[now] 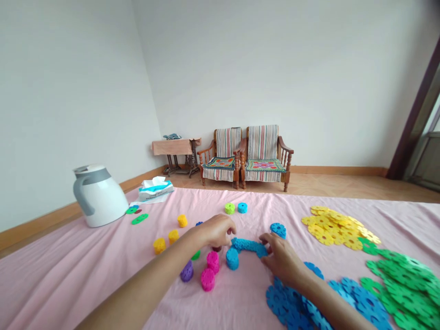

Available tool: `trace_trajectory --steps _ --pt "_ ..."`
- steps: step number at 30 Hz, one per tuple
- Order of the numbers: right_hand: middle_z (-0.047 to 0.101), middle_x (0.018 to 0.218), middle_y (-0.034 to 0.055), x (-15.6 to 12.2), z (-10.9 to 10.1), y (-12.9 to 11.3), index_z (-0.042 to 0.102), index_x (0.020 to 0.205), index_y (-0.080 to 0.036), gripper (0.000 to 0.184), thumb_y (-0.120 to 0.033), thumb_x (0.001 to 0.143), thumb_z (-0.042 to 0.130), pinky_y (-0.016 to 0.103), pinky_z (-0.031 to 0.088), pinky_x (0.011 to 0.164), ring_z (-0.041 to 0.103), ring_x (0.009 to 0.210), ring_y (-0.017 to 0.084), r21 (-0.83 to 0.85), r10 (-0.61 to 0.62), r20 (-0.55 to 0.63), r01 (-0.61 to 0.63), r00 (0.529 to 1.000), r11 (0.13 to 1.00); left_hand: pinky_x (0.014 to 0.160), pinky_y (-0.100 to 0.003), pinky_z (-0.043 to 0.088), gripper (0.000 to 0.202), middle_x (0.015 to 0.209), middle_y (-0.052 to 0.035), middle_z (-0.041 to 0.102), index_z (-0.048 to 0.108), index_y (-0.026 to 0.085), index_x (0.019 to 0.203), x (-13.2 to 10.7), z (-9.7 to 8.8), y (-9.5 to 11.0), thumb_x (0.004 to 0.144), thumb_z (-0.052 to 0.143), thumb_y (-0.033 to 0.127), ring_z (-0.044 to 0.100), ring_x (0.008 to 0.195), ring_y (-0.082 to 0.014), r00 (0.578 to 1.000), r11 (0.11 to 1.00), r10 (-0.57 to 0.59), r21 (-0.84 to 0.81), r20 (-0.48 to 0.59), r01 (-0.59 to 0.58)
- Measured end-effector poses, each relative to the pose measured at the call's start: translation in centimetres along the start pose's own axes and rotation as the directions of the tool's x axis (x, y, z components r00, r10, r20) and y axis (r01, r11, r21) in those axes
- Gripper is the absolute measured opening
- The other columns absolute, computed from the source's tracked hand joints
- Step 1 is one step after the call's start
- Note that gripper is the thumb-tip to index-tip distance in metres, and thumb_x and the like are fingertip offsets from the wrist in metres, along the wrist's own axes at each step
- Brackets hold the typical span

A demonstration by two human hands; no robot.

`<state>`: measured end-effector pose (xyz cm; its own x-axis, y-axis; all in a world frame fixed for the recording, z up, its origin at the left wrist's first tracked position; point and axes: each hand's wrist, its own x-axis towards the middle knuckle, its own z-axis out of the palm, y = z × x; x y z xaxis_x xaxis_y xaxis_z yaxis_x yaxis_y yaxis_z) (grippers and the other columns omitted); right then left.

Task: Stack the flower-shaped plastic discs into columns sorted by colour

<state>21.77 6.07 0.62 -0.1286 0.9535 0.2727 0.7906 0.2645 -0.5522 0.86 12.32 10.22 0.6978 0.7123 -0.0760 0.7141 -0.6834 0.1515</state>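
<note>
At opposite ends of a blue disc row (pixel 249 245), left hand (pixel 218 230) and right hand (pixel 282 259), thumbs and fingers apart.

The person's bare left forearm (pixel 147 284) is slanting inward, its left hand (pixel 218 230) bending at the wrist with fingers curling down, while the bare right forearm (pixel 337 298) is angling opposite, its right hand (pixel 283 259) facing the left, fingers bending above a parted thumb.

Pink cloth (pixel 51 288): tissue box (pixel 156 191), far left corner; vacuum jug (pixel 103 199), near left edge; snowflake-disc stacks (pixel 208 280), centre; loose snowflake discs (pixel 332 227), right.
</note>
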Motion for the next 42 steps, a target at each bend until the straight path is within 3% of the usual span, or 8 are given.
trace_trajectory --steps 8,15,20,24,29,35,38,42 --pt "0.058 0.114 0.0161 -0.6 0.1 -0.6 0.051 0.116 -0.011 0.049 -0.011 0.068 0.052 0.034 0.041 0.090 0.057 0.099 0.023 -0.056 0.017 0.000 -0.017 1.000 0.998 0.067 -0.026 0.045 0.021 0.079 -0.0029 0.069 0.067 0.022 0.076 2.0 2.2 -0.2 0.057 0.067 0.013 0.061 0.076 -0.0207 0.996 0.996 -0.013 0.084 0.089 0.006" --pt "0.061 0.106 0.0114 -0.2 0.5 -0.3 0.056 0.108 -0.017 0.038 -0.011 0.070 0.050 0.034 0.043 0.087 0.058 0.096 0.022 -0.023 0.030 -0.043 -0.031 0.999 0.999 0.061 -0.026 0.043 0.008 0.068 -0.0029 0.067 0.063 0.019 0.061 1.9 2.2 -0.5 0.060 0.064 0.011 0.060 0.067 -0.0193 0.998 0.997 -0.057 0.059 -0.013 0.057" --pt "0.060 0.104 0.0132 -0.3 0.7 -0.2 0.056 0.107 -0.014 0.036 -0.012 0.072 0.048 0.033 0.044 0.084 0.057 0.096 0.023 -0.019 0.003 -0.062 -0.004 0.998 1.000 0.068 -0.029 0.044 0.005 0.073 -0.0021 0.065 0.063 0.015 0.070 3.6 2.0 0.5 0.073 0.059 0.013 0.059 0.072 -0.0163 0.991 0.998 -0.062 0.014 -0.117 0.064" --pt "0.060 0.103 0.0119 -0.4 0.8 -0.1 0.056 0.105 -0.015 0.034 -0.013 0.071 0.049 0.032 0.044 0.083 0.058 0.094 0.022 -0.010 -0.018 -0.088 0.017 0.996 1.000 0.071 -0.029 0.044 0.004 0.079 -0.0033 0.067 0.065 0.017 0.076 4.6 2.3 1.3 0.071 0.064 0.016 0.059 0.076 -0.0172 0.983 0.999 -0.039 -0.041 -0.178 0.032" --pt "0.061 0.099 0.0099 -0.1 0.8 0.3 0.057 0.103 -0.017 0.035 -0.012 0.069 0.052 0.031 0.045 0.081 0.059 0.090 0.021 0.005 0.000 -0.085 0.001 0.996 1.000 0.072 -0.026 0.042 0.014 0.083 -0.0032 0.067 0.068 0.019 0.085 2.0 1.6 1.5 0.077 0.058 0.024 0.060 0.080 -0.0179 0.971 0.993 -0.016 -0.116 -0.237 -0.012" --pt "0.060 0.099 0.0102 0.1 0.6 0.2 0.056 0.105 -0.015 0.038 -0.011 0.068 0.051 0.032 0.044 0.083 0.058 0.090 0.021 0.039 0.025 -0.054 -0.023 0.998 0.999 0.067 -0.022 0.041 0.024 0.081 0.0007 0.065 0.068 0.022 0.088 -2.9 1.0 2.0 0.065 0.071 0.028 0.059 0.077 -0.0169 0.992 0.985 0.037 -0.163 -0.121 -0.057" --pt "0.059 0.101 0.0120 0.0 0.4 0.0 0.055 0.107 -0.014 0.038 -0.012 0.069 0.050 0.032 0.044 0.082 0.057 0.090 0.021 0.039 0.019 -0.040 -0.017 0.999 0.999 0.078 -0.027 0.041 0.039 0.092 -0.0009 0.065 0.066 0.023 0.097 -3.7 1.1 2.5 0.059 0.076 0.028 0.057 0.089 -0.0205 0.992 0.986 0.063 -0.145 -0.107 -0.078" --pt "0.057 0.101 0.0130 -0.1 0.3 -0.2 0.055 0.106 -0.012 0.037 -0.011 0.069 0.048 0.031 0.044 0.081 0.057 0.090 0.021 0.024 0.005 -0.031 -0.005 1.000 1.000 0.082 -0.029 0.041 0.038 0.095 -0.0015 0.064 0.065 0.024 0.096 -3.6 1.6 2.6 0.060 0.074 0.023 0.056 0.093 -0.0220 0.991 0.982 0.053 -0.176 -0.127 -0.075"
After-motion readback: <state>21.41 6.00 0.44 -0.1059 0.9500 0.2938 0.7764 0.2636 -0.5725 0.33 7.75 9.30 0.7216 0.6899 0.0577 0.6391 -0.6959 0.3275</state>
